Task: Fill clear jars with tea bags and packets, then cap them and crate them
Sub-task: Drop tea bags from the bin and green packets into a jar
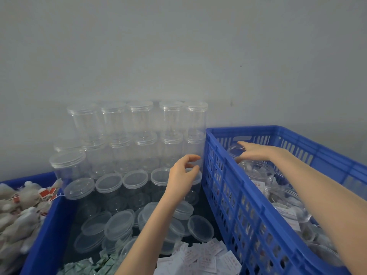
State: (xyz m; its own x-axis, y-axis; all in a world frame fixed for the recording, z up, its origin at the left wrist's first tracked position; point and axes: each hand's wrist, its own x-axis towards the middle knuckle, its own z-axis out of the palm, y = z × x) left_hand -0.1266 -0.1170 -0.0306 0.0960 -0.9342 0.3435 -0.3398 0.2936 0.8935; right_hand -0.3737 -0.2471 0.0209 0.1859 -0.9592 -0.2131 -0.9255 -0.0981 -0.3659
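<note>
Empty capped clear jars (pixel 139 135) stand stacked in rows against the wall. My left hand (pixel 181 176) reaches to the right end of the front row, its fingers curled round the lid of a clear jar (pixel 197 180). My right hand (pixel 253 153) is inside the blue slatted crate (pixel 222 175). Its fingers are spread fairly straight over the top of a filled jar (pixel 258 172), one of several filled jars (pixel 286 197) lying in the crate. White packets (pixel 200 255) and green packets (pixel 85 267) lie near the front.
A blue bin (pixel 42 241) on the left holds a heap of tea bags (pixel 17 207) with red tags. More capped jars and loose lids (pixel 119 222) lie tipped on the dark surface between bin and crate. A grey wall closes off the back.
</note>
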